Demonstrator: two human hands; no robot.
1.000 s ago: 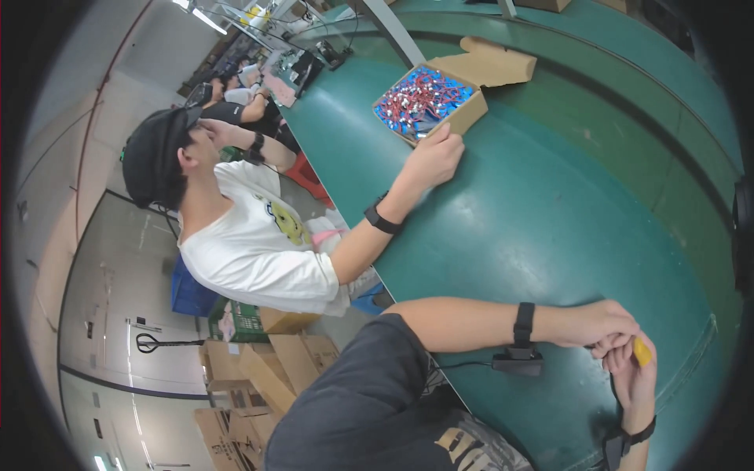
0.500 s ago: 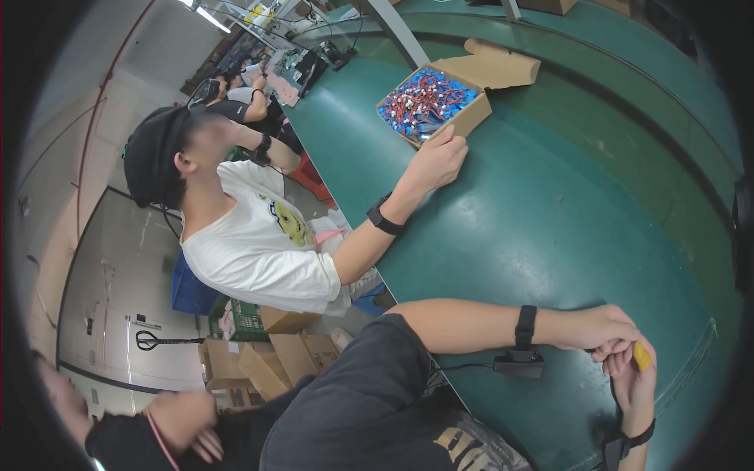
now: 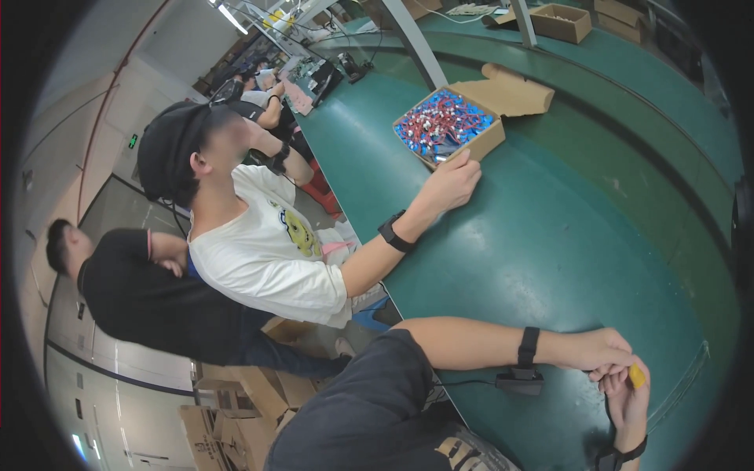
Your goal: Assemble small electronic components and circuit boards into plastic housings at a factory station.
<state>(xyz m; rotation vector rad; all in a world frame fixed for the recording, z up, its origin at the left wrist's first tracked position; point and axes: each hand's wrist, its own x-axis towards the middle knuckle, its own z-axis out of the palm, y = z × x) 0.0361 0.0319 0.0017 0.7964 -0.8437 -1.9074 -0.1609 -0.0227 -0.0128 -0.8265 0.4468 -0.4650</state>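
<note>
At the lower right, over the green table, my left hand (image 3: 601, 349) is closed, its fingertips pressed against the fingers of my right hand (image 3: 626, 402). Whatever the left fingers pinch is hidden. A small yellow piece (image 3: 637, 376) shows at my right hand's curled fingers; its kind is too small to make out. Both my wrists wear black straps, and a black box-shaped device (image 3: 520, 381) with a cable hangs under the left one.
A seated co-worker in a white shirt (image 3: 255, 243) rests a hand on an open carton (image 3: 481, 145) of blue parts with red wires. The green table (image 3: 503, 251) runs between us. Behind stands a person in black (image 3: 149, 298), near cardboard boxes (image 3: 243, 400).
The person in black has moved from the lower left to behind the seated co-worker. My view has shifted slightly. My hands stay together, with the yellow piece still at the right one.
</note>
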